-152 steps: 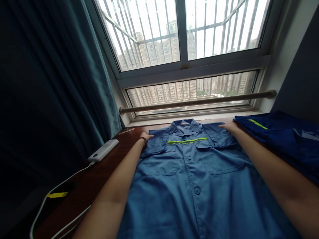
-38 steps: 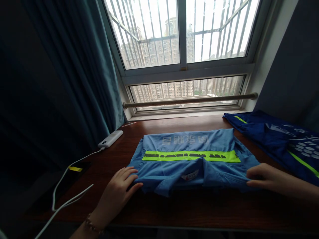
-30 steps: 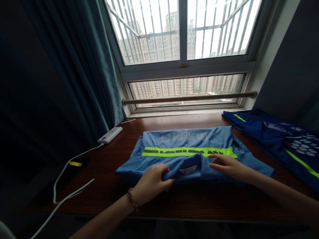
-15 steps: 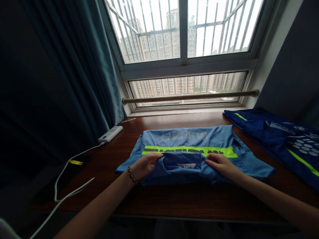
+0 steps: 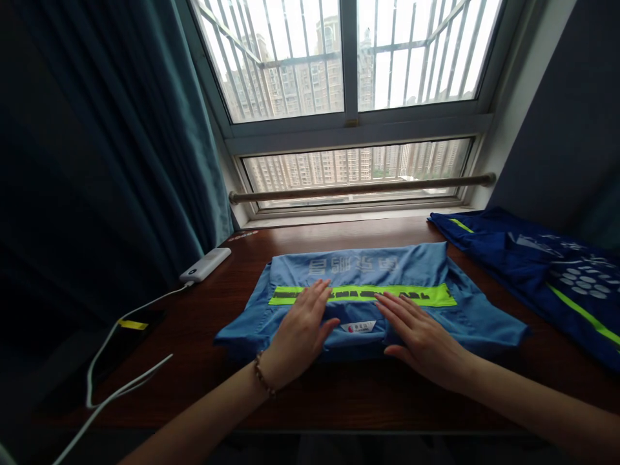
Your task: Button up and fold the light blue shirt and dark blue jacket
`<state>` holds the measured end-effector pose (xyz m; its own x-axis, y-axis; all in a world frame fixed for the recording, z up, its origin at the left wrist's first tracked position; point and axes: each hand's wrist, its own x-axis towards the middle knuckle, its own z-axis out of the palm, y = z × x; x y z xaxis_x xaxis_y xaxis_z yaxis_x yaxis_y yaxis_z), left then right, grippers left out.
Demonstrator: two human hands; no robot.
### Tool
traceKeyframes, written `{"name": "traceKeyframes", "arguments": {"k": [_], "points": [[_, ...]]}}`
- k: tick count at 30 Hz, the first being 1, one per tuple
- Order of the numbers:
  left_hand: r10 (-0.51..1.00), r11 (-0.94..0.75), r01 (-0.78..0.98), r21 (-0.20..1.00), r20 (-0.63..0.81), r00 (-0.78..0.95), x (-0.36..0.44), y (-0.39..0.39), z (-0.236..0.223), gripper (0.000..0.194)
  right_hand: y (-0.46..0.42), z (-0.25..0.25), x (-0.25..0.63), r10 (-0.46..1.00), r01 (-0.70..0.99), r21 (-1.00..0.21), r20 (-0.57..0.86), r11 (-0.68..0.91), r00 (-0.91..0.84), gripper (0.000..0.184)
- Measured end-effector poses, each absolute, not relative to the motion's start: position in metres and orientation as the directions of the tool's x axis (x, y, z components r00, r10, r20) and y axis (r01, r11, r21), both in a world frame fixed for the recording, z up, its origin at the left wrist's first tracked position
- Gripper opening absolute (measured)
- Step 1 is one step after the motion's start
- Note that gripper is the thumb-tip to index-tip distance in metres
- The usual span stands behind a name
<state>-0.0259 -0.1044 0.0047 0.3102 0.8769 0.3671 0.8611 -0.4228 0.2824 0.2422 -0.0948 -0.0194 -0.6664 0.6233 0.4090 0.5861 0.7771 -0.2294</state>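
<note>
A light blue shirt [image 5: 285, 268] lies spread on the wooden table, its lettered back panel toward the window. Across it runs a bright yellow-green band [image 5: 349, 294] with dark lettering. The collar faces me, with a white label [image 5: 358, 327] inside the neck. My left hand [image 5: 305, 323], a beaded bracelet at its wrist, rests on the collar's left side with fingers stretched out and thumb apart. On the collar's right side my right hand [image 5: 419, 332] lies flat, fingers extended. Both palms face down, and parts of the collar are hidden beneath them.
A dark blue garment [image 5: 527, 258] with yellow-green stripes lies at the right of the table [image 5: 339, 397]. At the left are a white power bank [image 5: 206, 265] with a white cable [image 5: 140, 307] and a dark flat item with a yellow tag [image 5: 133, 325]. Behind stands a barred window.
Both hands have let go of the collar edge and now lie flat with fingers extended. The neck opening, held up before, has flattened. The view has shifted slightly.
</note>
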Motion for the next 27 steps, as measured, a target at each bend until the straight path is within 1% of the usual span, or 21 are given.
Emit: {"name": "traceKeyframes", "arguments": {"k": [1,3,5,7,9,10,13,14,15,16,18,19,20,22,24,27], "points": [[0.855,-0.480,0.844,0.239,0.342,0.390,-0.021,-0.111,0.002,0.045,-0.097,-0.021,0.241,0.623,0.582,-0.226,0.351,0.781,-0.699,0.059],[0.836,-0.543,0.815,0.201,0.218,0.504,-0.016,-0.119,-0.007,0.057,-0.100,-0.025,0.240,0.638,0.587,-0.258,0.219,0.768,-0.738,0.070],[0.835,-0.548,0.806,0.224,0.090,0.543,-0.014,-0.122,-0.015,0.063,-0.098,-0.024,0.242,0.633,0.577,-0.322,0.100,0.750,-0.768,0.072],[0.843,-0.520,0.808,0.276,0.015,0.538,-0.017,-0.115,-0.014,0.062,-0.091,-0.015,0.246,0.630,0.574,-0.388,0.024,0.721,-0.776,0.066],[0.864,-0.486,0.819,0.306,0.025,0.503,-0.024,-0.097,-0.003,0.058,-0.075,-0.002,0.252,0.674,0.606,-0.401,0.042,0.687,-0.737,0.060],[0.881,-0.466,0.833,0.298,0.069,0.468,-0.030,-0.085,0.004,0.056,-0.063,0.004,0.256,0.711,0.639,-0.374,0.086,0.672,-0.698,0.060],[0.907,-0.401,0.890,0.217,0.232,0.352,-0.056,-0.038,0.016,0.055,-0.014,0.003,0.280,0.797,0.780,-0.188,0.253,0.597,-0.549,0.063],[0.917,-0.360,0.912,0.197,0.258,0.306,-0.069,-0.023,0.014,0.055,0.005,-0.005,0.292,0.830,0.837,-0.131,0.275,0.532,-0.485,0.064],[0.930,-0.300,0.936,0.182,0.276,0.244,-0.082,-0.009,0.010,0.054,0.024,-0.015,0.306,0.874,0.898,-0.090,0.289,0.431,-0.391,0.066],[0.939,-0.264,0.949,0.172,0.270,0.212,-0.095,0.003,0.004,0.054,0.042,-0.027,0.321,0.919,0.947,-0.070,0.275,0.313,-0.283,0.067],[0.982,-0.132,0.966,0.221,0.161,0.098,-0.119,0.019,-0.011,0.057,0.072,-0.052,0.352,0.985,0.993,-0.095,0.162,0.067,-0.051,0.071],[0.988,-0.105,0.967,0.231,0.132,0.075,-0.127,0.023,-0.018,0.059,0.083,-0.062,0.365,0.993,0.993,-0.114,0.117,-0.021,0.034,0.073],[0.992,-0.082,0.967,0.241,0.111,0.057,-0.134,0.026,-0.024,0.060,0.092,-0.070,0.376,0.993,0.991,-0.116,0.093,-0.066,0.077,0.074],[0.993,-0.066,0.968,0.243,0.109,0.040,-0.140,0.028,-0.030,0.062,0.104,-0.080,0.389,0.990,0.989,-0.115,0.090,-0.095,0.105,0.075],[0.992,-0.029,0.971,0.238,0.127,-0.002,-0.144,0.029,-0.030,0.063,0.106,-0.079,0.393,0.991,0.992,-0.107,0.112,-0.066,0.078,0.071],[0.979,0.103,0.969,0.226,0.152,-0.139,-0.159,0.028,-0.022,0.070,0.095,-0.067,0.395,0.991,0.992,-0.114,0.110,-0.058,0.071,0.065]]}}
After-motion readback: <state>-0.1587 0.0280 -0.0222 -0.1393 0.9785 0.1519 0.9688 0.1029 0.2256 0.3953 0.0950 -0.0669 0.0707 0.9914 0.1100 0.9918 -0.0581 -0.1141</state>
